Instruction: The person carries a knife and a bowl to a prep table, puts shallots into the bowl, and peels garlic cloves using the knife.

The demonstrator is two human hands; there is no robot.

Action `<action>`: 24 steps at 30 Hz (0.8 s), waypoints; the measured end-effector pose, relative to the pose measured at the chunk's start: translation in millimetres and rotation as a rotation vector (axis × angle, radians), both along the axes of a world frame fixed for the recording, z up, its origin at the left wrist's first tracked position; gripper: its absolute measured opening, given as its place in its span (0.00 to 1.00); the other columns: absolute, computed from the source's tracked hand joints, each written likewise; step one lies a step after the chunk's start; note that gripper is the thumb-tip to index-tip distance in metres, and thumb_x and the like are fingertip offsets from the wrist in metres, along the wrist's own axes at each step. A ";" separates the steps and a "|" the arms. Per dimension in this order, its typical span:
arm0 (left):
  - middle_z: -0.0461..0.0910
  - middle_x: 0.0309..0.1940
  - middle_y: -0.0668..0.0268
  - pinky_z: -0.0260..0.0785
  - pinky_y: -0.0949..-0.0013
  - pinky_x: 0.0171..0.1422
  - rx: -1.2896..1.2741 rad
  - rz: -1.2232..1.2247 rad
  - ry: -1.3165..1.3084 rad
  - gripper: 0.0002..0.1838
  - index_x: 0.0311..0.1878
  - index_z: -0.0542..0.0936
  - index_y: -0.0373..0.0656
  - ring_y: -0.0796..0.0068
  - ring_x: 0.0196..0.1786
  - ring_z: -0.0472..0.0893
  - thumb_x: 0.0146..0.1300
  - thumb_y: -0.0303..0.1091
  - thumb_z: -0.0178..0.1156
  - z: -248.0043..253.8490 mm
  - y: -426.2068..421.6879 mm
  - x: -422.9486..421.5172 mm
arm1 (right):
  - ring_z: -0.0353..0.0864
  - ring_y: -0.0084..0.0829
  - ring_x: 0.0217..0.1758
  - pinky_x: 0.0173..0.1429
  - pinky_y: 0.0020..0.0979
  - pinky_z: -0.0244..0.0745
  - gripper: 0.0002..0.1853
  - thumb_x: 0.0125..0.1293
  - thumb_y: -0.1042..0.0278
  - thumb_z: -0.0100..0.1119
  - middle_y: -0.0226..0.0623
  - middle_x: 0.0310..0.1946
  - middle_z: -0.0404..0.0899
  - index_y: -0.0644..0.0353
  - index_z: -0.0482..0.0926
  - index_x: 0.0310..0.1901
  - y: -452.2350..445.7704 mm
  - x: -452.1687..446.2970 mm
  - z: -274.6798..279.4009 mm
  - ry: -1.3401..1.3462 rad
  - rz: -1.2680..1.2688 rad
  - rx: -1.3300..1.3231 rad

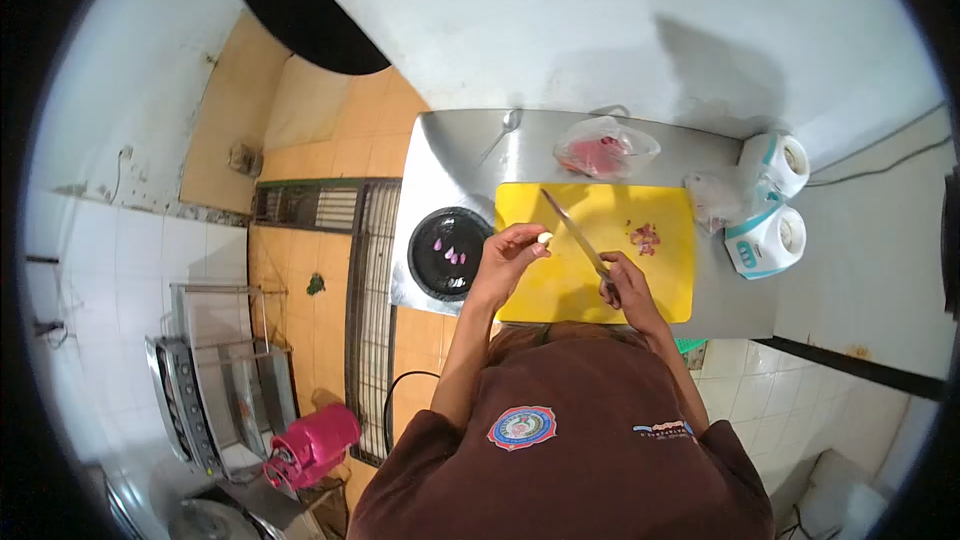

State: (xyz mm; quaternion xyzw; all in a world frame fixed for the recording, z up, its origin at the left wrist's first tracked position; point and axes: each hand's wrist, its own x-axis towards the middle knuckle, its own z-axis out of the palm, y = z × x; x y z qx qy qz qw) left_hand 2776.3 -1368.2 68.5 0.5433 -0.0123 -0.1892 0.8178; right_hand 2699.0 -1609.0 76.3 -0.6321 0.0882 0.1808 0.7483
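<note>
Now, from where I stand, I see a person in a dark brown shirt (600, 440) leaning toward a metal surface (435, 165), both hands busy above a yellow cutting board (560, 290). The left hand (518, 248) is pinched narrow, thumb and fingers gripping a small pale piece (544, 237) over the board's left side. The right hand (627, 285) is wrapped around the handle of a knife (573, 225), near the board's front edge; its blade slants forward and to the left, the tip well past the pale piece. Whether the blade touches the board, I can't tell from here. Toward the right of the board lies a little heap of reddish-brown scraps (645, 238). Just beside the board on the left sits a round black dish (428, 275), with a few purple-pink bulbs (452, 255) lying inside it. Behind the board rests a clear plastic bag (607, 148) with something red in it, and farther left a spoon (511, 121) lies near the back edge. Over on the right, two white-and-teal appliances (765, 242) stand beside a crumpled plastic bag (712, 200).
</note>
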 end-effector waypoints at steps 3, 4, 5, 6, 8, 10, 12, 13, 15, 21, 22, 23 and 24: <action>0.84 0.48 0.63 0.79 0.66 0.56 -0.076 -0.057 -0.013 0.13 0.55 0.81 0.35 0.74 0.51 0.81 0.68 0.21 0.64 13.2 -20.7 1.5 | 0.62 0.16 0.26 0.32 0.22 0.58 0.26 0.79 0.48 0.48 0.22 0.23 0.64 0.60 0.70 0.66 10.7 10.9 25.3 -0.197 0.047 0.059; 0.84 0.49 0.63 0.79 0.65 0.57 -0.072 -0.061 -0.015 0.13 0.55 0.80 0.35 0.74 0.51 0.81 0.69 0.23 0.63 21.3 -25.6 -0.1 | 0.60 0.16 0.26 0.33 0.22 0.58 0.27 0.79 0.50 0.49 0.21 0.23 0.62 0.60 0.67 0.70 12.9 13.3 28.5 -0.230 0.065 0.101; 0.83 0.50 0.63 0.78 0.65 0.58 -0.076 -0.074 -0.005 0.13 0.56 0.80 0.35 0.73 0.52 0.81 0.69 0.22 0.61 24.9 -29.3 -1.0 | 0.60 0.16 0.27 0.33 0.22 0.57 0.27 0.79 0.51 0.49 0.21 0.23 0.61 0.61 0.67 0.70 15.5 13.8 28.1 -0.251 0.055 0.087; 0.82 0.51 0.63 0.78 0.66 0.58 -0.078 -0.086 0.004 0.13 0.56 0.79 0.35 0.73 0.52 0.81 0.70 0.21 0.60 27.6 -32.4 -1.5 | 0.59 0.16 0.27 0.33 0.22 0.57 0.27 0.79 0.51 0.50 0.21 0.23 0.60 0.61 0.67 0.70 18.0 15.3 25.9 -0.274 0.046 0.072; 0.82 0.51 0.62 0.77 0.66 0.59 -0.110 -0.079 0.034 0.13 0.57 0.79 0.34 0.73 0.52 0.82 0.70 0.21 0.59 33.6 -36.4 -1.8 | 0.58 0.17 0.27 0.34 0.22 0.57 0.28 0.78 0.54 0.51 0.22 0.23 0.60 0.60 0.66 0.72 20.7 17.0 26.1 -0.287 0.025 0.015; 0.84 0.48 0.62 0.79 0.66 0.57 -0.068 -0.054 0.013 0.12 0.55 0.81 0.33 0.74 0.49 0.82 0.70 0.24 0.61 33.5 -38.6 0.0 | 0.60 0.17 0.28 0.34 0.22 0.58 0.27 0.78 0.55 0.50 0.22 0.24 0.62 0.60 0.66 0.73 21.7 15.9 30.7 -0.331 -0.007 -0.063; 0.84 0.46 0.62 0.80 0.66 0.55 -0.038 -0.031 0.015 0.11 0.53 0.82 0.33 0.75 0.46 0.83 0.70 0.25 0.63 35.4 -40.0 -1.1 | 0.61 0.17 0.28 0.35 0.21 0.59 0.27 0.78 0.57 0.50 0.22 0.24 0.63 0.59 0.66 0.74 22.8 13.0 33.5 -0.350 -0.018 -0.129; 0.84 0.46 0.62 0.80 0.66 0.55 -0.029 -0.024 0.022 0.11 0.53 0.82 0.32 0.75 0.45 0.83 0.70 0.25 0.63 39.8 -40.5 -2.0 | 0.61 0.18 0.28 0.35 0.21 0.60 0.27 0.79 0.58 0.50 0.22 0.24 0.63 0.59 0.66 0.74 23.4 11.9 34.2 -0.351 -0.015 -0.157; 0.84 0.46 0.62 0.80 0.67 0.54 -0.024 -0.013 0.025 0.11 0.52 0.82 0.32 0.75 0.44 0.83 0.70 0.26 0.63 42.5 -40.0 -3.3 | 0.61 0.18 0.27 0.35 0.21 0.60 0.26 0.79 0.58 0.49 0.22 0.24 0.63 0.59 0.67 0.74 24.3 12.2 37.6 -0.371 -0.012 -0.195; 0.84 0.46 0.61 0.80 0.67 0.53 -0.107 -0.004 0.101 0.12 0.54 0.81 0.30 0.75 0.45 0.83 0.72 0.28 0.61 54.9 -41.5 -10.8 | 0.56 0.15 0.25 0.32 0.21 0.56 0.26 0.81 0.56 0.45 0.19 0.22 0.58 0.64 0.69 0.71 29.5 10.8 35.6 -0.328 -0.102 0.011; 0.84 0.46 0.61 0.79 0.68 0.54 -0.138 -0.007 0.115 0.13 0.54 0.81 0.30 0.75 0.45 0.83 0.72 0.28 0.60 53.3 -41.9 -12.5 | 0.56 0.15 0.25 0.31 0.21 0.55 0.26 0.81 0.55 0.44 0.19 0.22 0.58 0.65 0.69 0.71 28.7 10.9 36.2 -0.325 -0.100 0.025; 0.83 0.47 0.61 0.79 0.68 0.54 -0.169 -0.012 0.128 0.13 0.55 0.80 0.30 0.75 0.45 0.82 0.72 0.28 0.60 51.7 -41.8 -13.0 | 0.56 0.14 0.25 0.31 0.21 0.54 0.26 0.81 0.54 0.44 0.18 0.22 0.57 0.65 0.70 0.70 27.9 11.8 36.2 -0.323 -0.099 0.038; 0.83 0.47 0.61 0.79 0.68 0.54 -0.183 -0.016 0.142 0.13 0.55 0.80 0.31 0.75 0.45 0.82 0.72 0.28 0.60 50.8 -41.5 -13.8 | 0.56 0.14 0.25 0.31 0.21 0.54 0.27 0.81 0.54 0.43 0.18 0.23 0.58 0.65 0.70 0.70 27.4 12.0 35.6 -0.324 -0.106 0.045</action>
